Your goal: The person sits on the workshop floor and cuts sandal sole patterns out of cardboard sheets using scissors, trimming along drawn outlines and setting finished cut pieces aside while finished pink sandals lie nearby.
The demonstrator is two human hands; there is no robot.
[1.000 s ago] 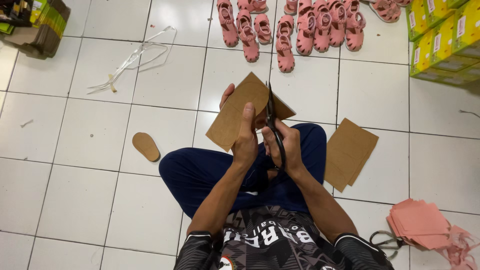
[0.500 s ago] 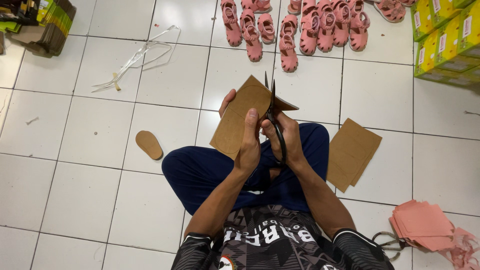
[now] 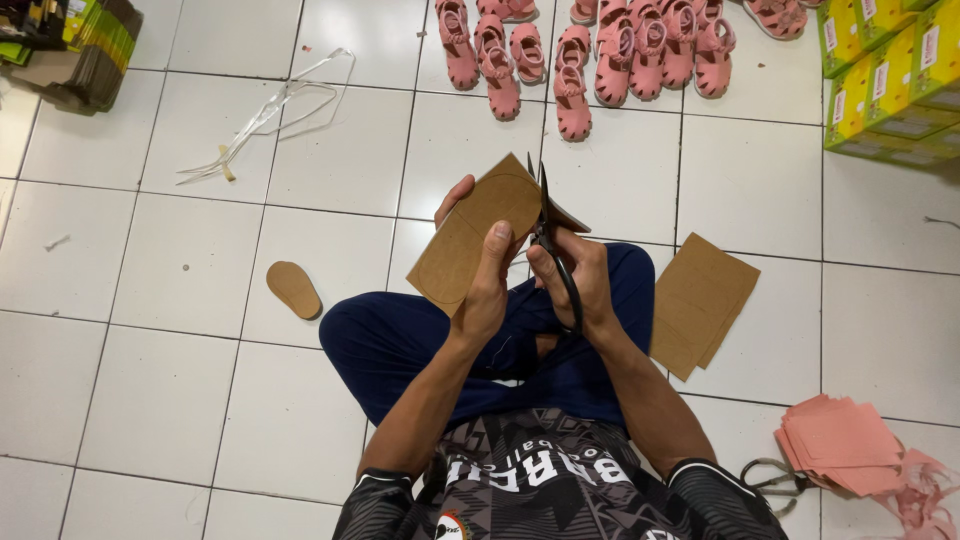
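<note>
Cardboard sheet (image 3: 478, 240) sits pinched in the left hand (image 3: 483, 290) above the person's lap, thumb on top. Just right of the sheet, the right hand (image 3: 580, 285) grips black scissors (image 3: 552, 245), blades biting its edge. Beyond the sheet stand pink sandals (image 3: 590, 55).

White glossy tiled floor (image 3: 150, 300) with grey grout lines, evenly lit, soft glare on the tiles
</note>
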